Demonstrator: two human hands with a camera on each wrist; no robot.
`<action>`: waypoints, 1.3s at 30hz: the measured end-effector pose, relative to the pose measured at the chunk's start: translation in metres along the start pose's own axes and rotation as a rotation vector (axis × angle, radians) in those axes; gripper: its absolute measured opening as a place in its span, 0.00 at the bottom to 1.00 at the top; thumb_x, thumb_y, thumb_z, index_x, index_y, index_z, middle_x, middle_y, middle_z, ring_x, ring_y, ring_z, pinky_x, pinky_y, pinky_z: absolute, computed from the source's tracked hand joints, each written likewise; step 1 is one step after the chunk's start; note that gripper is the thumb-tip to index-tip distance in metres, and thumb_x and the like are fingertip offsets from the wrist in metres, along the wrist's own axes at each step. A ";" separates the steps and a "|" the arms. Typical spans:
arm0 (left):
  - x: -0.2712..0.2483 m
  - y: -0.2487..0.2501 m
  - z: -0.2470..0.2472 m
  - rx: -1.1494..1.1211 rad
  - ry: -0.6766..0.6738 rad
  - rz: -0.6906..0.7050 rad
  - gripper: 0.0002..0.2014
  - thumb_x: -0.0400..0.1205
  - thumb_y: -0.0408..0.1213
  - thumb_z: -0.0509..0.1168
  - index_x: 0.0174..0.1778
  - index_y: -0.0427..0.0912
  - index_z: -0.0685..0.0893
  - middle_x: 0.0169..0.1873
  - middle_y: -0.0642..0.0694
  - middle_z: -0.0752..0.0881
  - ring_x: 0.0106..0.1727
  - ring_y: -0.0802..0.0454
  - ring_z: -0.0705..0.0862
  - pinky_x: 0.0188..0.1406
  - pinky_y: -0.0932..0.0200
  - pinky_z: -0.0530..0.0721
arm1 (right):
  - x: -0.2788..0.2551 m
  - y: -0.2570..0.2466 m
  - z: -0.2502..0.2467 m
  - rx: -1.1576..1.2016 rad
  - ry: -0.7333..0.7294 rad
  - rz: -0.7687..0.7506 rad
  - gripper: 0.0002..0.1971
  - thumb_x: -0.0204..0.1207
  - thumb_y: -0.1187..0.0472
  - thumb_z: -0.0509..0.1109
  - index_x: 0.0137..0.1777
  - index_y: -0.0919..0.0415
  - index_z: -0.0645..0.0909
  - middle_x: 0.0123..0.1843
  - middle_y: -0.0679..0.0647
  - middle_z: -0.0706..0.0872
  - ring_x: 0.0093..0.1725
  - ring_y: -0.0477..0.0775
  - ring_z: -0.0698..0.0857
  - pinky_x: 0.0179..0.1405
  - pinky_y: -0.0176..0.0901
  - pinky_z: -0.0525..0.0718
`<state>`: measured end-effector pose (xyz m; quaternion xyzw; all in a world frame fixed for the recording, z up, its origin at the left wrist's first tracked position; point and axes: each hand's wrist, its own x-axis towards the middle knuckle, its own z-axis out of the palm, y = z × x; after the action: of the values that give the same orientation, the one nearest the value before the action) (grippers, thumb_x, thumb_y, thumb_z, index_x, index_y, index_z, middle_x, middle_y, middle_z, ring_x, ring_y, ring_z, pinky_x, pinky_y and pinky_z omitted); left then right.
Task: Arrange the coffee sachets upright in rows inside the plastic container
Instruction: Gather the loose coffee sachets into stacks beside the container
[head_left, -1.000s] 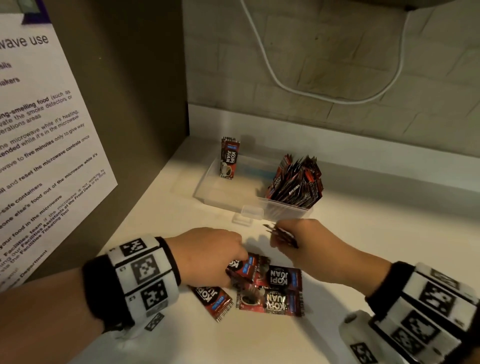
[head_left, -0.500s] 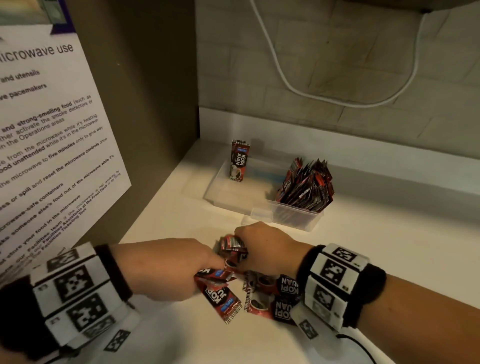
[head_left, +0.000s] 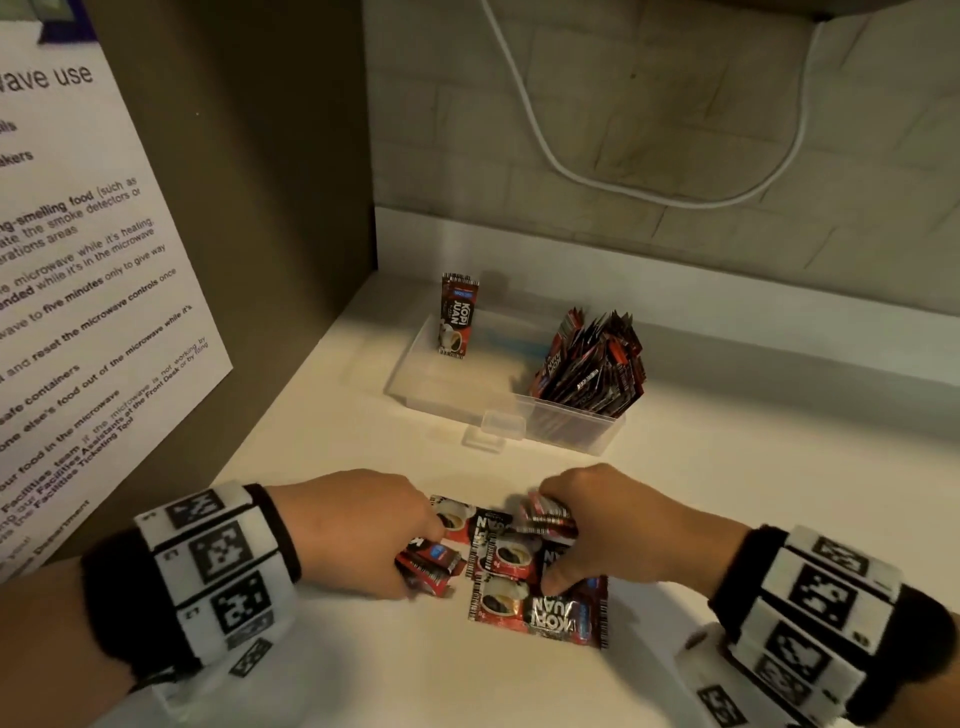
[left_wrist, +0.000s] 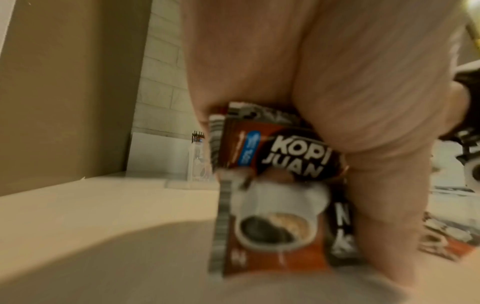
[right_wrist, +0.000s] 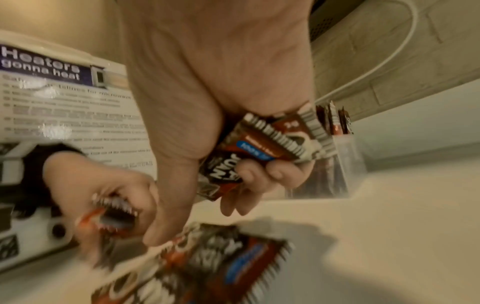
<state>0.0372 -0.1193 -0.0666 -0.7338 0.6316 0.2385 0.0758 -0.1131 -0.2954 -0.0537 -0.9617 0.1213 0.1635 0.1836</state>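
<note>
A clear plastic container (head_left: 452, 400) sits at the back of the white counter. One red coffee sachet (head_left: 458, 322) stands upright at its far left corner, and a bundle of sachets (head_left: 592, 358) stands at its right end. Several loose sachets (head_left: 535, 608) lie flat on the counter in front of me. My left hand (head_left: 363, 530) grips a few sachets (left_wrist: 275, 164) at the pile's left edge. My right hand (head_left: 597, 525) holds a small stack of sachets (right_wrist: 270, 148) in its curled fingers, its thumb pressing down on the flat pile.
A brown cabinet side with a laminated microwave notice (head_left: 78, 312) walls off the left. A tiled wall with a hanging white cable (head_left: 571, 171) stands behind the counter. The container's latch tab (head_left: 501, 423) sticks out toward me.
My right hand swung from over the pile's left side back to its right side, still carrying its sachets. My left hand stayed at the pile's left edge, gathering sachets.
</note>
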 end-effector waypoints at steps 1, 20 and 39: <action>-0.002 0.000 -0.003 -0.033 0.012 0.004 0.07 0.77 0.53 0.65 0.39 0.57 0.76 0.42 0.52 0.84 0.45 0.52 0.82 0.45 0.53 0.81 | 0.000 0.002 0.006 -0.010 -0.012 0.006 0.22 0.60 0.48 0.82 0.53 0.50 0.82 0.49 0.44 0.88 0.47 0.46 0.84 0.48 0.41 0.83; 0.051 0.012 -0.020 -0.076 0.121 -0.055 0.12 0.76 0.42 0.72 0.43 0.49 0.74 0.41 0.51 0.79 0.41 0.52 0.76 0.31 0.60 0.69 | -0.023 -0.011 0.009 0.075 -0.074 -0.084 0.21 0.63 0.51 0.82 0.55 0.48 0.81 0.50 0.45 0.89 0.47 0.44 0.86 0.49 0.41 0.85; 0.044 0.041 -0.022 -0.335 0.148 0.027 0.12 0.76 0.38 0.72 0.50 0.49 0.76 0.48 0.48 0.84 0.48 0.48 0.83 0.48 0.53 0.84 | -0.043 0.023 -0.024 -0.048 0.051 0.142 0.11 0.71 0.60 0.69 0.35 0.45 0.71 0.33 0.44 0.81 0.31 0.38 0.78 0.33 0.33 0.76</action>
<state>0.0070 -0.1749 -0.0590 -0.7433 0.5966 0.2867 -0.0974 -0.1524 -0.3183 -0.0245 -0.9586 0.1901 0.1542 0.1453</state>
